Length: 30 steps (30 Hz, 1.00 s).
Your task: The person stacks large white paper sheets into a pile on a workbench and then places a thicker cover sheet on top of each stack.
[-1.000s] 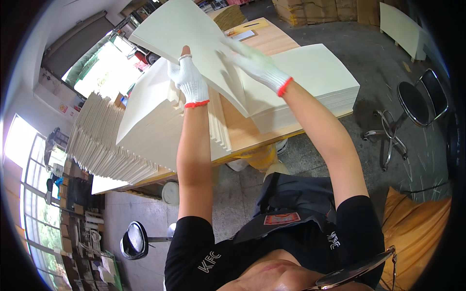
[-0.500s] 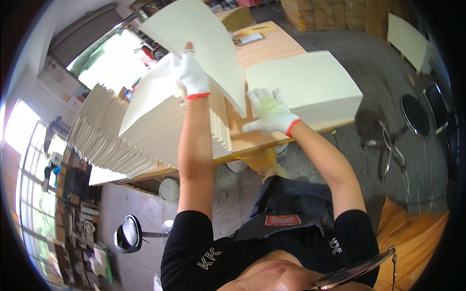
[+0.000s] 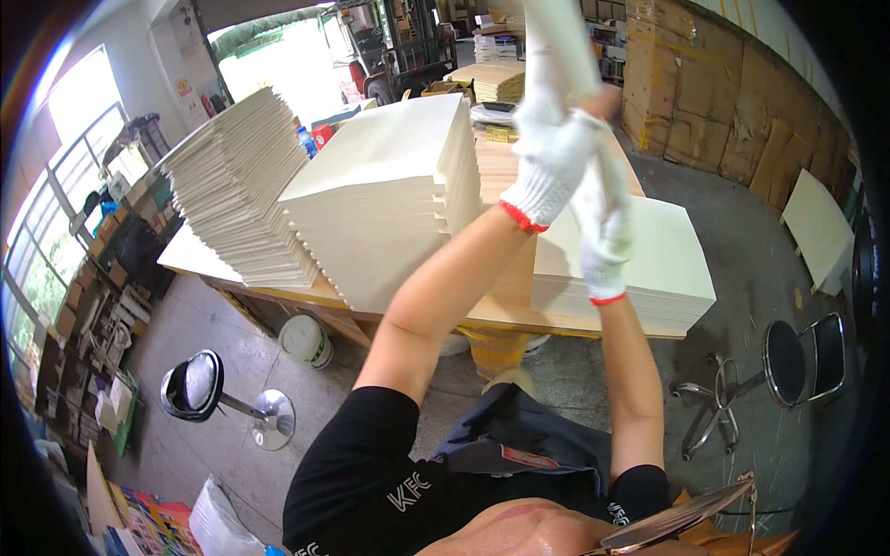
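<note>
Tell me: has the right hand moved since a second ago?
Yes. The right hand has risen off the low stack of sheets to join the left hand on the lifted sheet.

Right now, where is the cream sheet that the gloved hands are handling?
In the head view the cream sheet is raised at top centre-right, gripped by the left hand, with the right hand just below, above the wooden table.

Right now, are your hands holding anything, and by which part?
Yes: the left hand grips the lower end of a raised cream sheet. The right hand is up against it just below; its grip is too blurred to tell.
</note>
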Motion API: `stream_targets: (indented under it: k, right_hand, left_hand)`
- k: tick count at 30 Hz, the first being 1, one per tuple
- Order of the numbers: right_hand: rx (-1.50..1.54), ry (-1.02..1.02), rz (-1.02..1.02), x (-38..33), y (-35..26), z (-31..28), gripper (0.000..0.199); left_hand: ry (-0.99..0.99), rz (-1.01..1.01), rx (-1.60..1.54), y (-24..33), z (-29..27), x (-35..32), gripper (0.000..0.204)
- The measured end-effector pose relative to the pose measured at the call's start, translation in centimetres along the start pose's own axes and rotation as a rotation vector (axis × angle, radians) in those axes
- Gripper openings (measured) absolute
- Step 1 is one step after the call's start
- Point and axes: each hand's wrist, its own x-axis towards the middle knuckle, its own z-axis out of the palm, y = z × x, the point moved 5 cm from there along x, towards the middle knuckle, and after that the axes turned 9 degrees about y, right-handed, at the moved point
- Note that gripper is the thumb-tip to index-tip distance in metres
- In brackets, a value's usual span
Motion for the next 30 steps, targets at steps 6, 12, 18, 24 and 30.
stream_targets:
  k: [6, 12, 18, 24, 30]
  right_hand:
    - [0.275, 0.058, 0.374, 9.5, -8.3, -3.6, 0.054]
    - [0.654, -0.025, 0.679, 16.0, -9.4, 4.1, 0.056]
    - [0.525, -0.236, 0.866, 13.7, -7.2, 17.6, 0.052]
    - [-0.274, -1.032, 0.735, 7.3, 1.0, 20.3, 0.064]
    - [-0.553, -0.965, 0.215, 7.8, -6.1, 16.9, 0.073]
  left_hand:
    - [-0.359, 0.164, 0.590, 4.6, -6.2, 4.4, 0.086]
    - [-0.203, -0.336, 0.463, 0.1, -22.8, 13.5, 0.069]
    - [0.014, -0.280, 0.633, 3.7, -30.9, 16.2, 0.061]
    - [-0.418, -0.209, 1.375, -1.4, -37.2, 11.8, 0.044]
    - [-0.569, -0.436, 1.229, 0.3, -37.3, 9.0, 0.053]
